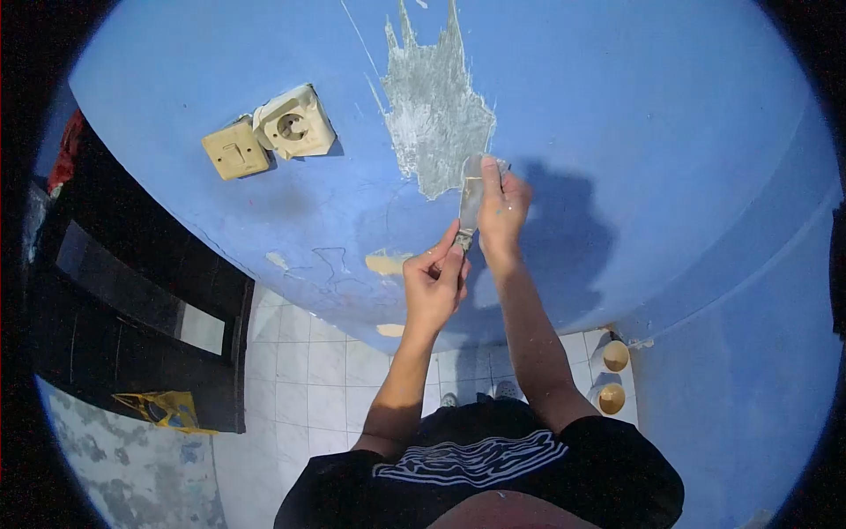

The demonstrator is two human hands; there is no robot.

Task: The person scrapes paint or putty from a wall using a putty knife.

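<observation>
A: Scraper is seen near the middle of the frame, held upright against the blue wall, its blade laid at the lower right edge of the grey scraped patch.

B: And how is it gripped?

A: The right hand is closed around the upper part of the blade, fingers curled over it and pressed toward the wall. The left hand is closed just below, with thumb and fingertips pinched on the handle end. The two hands are nearly touching.

B: What is found around the patch?

A: Bare grey plaster is exposed where the paint is gone, running up to the top centre of the frame. To the upper left, a beige switch and a loosened socket are fixed side by side. Smaller chipped spots are seen below the patch, left of the left hand.

B: Anything lower down?

A: White floor tiles are shown at the bottom, with two round cups at the lower right by the wall's foot, and a dark cabinet at the left.
</observation>
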